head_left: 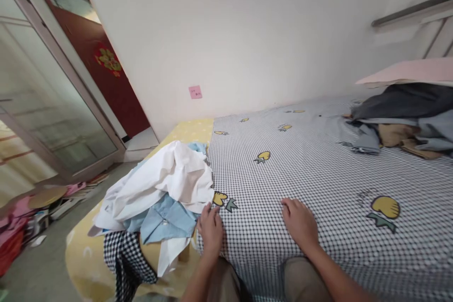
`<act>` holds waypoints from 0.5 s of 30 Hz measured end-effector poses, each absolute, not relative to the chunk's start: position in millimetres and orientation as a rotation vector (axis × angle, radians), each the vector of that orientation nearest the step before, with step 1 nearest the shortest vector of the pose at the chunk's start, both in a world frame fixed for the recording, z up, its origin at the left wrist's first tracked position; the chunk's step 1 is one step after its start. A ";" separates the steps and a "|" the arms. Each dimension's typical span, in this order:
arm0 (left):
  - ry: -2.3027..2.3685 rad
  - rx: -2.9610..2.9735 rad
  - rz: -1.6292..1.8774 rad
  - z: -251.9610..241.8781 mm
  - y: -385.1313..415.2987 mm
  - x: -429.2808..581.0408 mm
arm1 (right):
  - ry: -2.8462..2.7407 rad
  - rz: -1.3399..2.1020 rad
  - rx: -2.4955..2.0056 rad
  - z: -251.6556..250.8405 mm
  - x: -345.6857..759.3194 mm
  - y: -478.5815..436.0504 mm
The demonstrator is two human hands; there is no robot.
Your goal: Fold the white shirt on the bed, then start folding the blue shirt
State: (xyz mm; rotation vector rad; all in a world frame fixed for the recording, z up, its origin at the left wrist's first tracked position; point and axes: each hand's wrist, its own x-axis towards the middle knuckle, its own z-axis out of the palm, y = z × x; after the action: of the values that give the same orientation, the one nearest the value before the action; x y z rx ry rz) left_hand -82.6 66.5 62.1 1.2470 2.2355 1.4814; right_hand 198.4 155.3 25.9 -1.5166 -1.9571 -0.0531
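My left hand (211, 231) rests at the near side of the bed, its fingers apart and nothing in them. Right beside it lies a heap of clothes: a white garment (177, 174) on top, a light blue collared shirt (168, 219) below, and a black-and-white checked cloth (123, 255) hanging toward the edge. My right hand (300, 224) lies on the checked sheet (255, 226), which has yellow pineapple prints. Its fingers are loosely bent, the thumb side up, and no object shows in it.
Grey, dark and brown clothes (392, 118) are piled at the right under a pink item (410, 71). A yellow cloth (81, 240) covers the bed's left end. Several things (35, 207) lie on the floor by a glass door (67, 104). A wall (265, 33) stands behind the bed.
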 end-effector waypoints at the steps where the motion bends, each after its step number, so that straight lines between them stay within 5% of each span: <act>1: 2.136 1.123 1.600 62.5 68.2 -76.6 | -1.933 -0.026 -1.477 22.4 199.3 153.8; 15: 1.730 0.944 1.696 54.0 90.9 -16.8 | -1.720 0.130 -1.361 9.0 193.8 126.7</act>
State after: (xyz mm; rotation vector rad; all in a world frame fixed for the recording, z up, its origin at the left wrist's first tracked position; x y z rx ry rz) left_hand -16.8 90.9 54.0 0.9438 1.7297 1.6964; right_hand 193.8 126.7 9.0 -1.3609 -1.7202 0.1300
